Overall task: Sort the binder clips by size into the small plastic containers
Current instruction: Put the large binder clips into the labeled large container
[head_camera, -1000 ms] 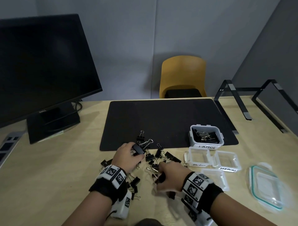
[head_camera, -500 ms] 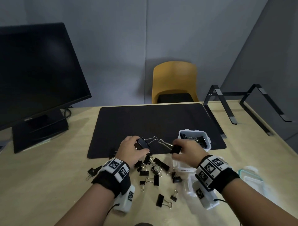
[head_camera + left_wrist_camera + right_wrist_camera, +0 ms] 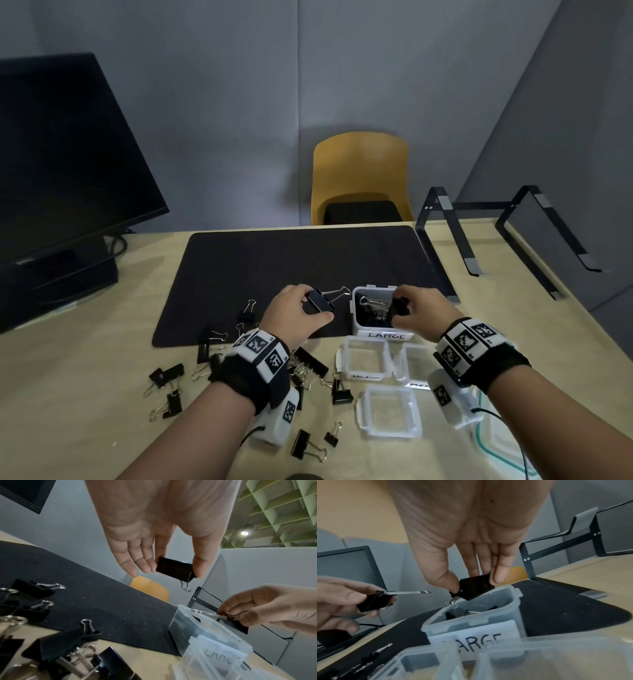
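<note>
My left hand pinches a large black binder clip above the black mat, just left of the container labelled LARGE. My right hand pinches another large black clip over that container's open top. Several large clips lie inside the container. Loose black clips of mixed sizes are scattered on the wooden table near my left wrist. Two clear containers labelled Medium and a third clear one stand in front of the LARGE one; nothing shows inside them.
A black mat covers the table's middle. A dark monitor stands at the left, a black laptop stand at the back right, a yellow chair behind the table. A teal-rimmed lid lies at the near right.
Both hands lifted from the clip pile, each with a large clip, and moved right and away; the right hand now hangs over the LARGE container.
</note>
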Tool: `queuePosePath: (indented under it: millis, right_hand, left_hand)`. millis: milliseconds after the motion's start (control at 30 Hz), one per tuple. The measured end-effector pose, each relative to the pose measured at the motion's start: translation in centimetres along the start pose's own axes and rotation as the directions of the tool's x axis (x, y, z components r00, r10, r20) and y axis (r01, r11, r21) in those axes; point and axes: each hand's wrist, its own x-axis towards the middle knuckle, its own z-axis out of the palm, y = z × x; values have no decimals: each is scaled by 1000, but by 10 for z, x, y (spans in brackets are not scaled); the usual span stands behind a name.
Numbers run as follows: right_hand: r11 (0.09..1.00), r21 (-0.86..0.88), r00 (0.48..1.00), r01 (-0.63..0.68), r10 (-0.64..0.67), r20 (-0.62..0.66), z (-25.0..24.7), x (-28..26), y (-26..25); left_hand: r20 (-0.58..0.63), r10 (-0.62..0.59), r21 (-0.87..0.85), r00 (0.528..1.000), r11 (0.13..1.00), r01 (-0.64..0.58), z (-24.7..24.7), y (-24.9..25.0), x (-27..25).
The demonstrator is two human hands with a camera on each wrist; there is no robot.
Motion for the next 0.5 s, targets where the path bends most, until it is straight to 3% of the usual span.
queuePosePath:
  millis: [200,500]
  right_hand:
    - [994,-98,998,50,-45,53,-6,11,16]
    - [955,-172,971,241,-239,32,1,26,38]
  left_hand:
    - [0,-21,5,1000,1000,21,13,5,0]
    - [-14,-45,6,999,999,45,32,15,-3]
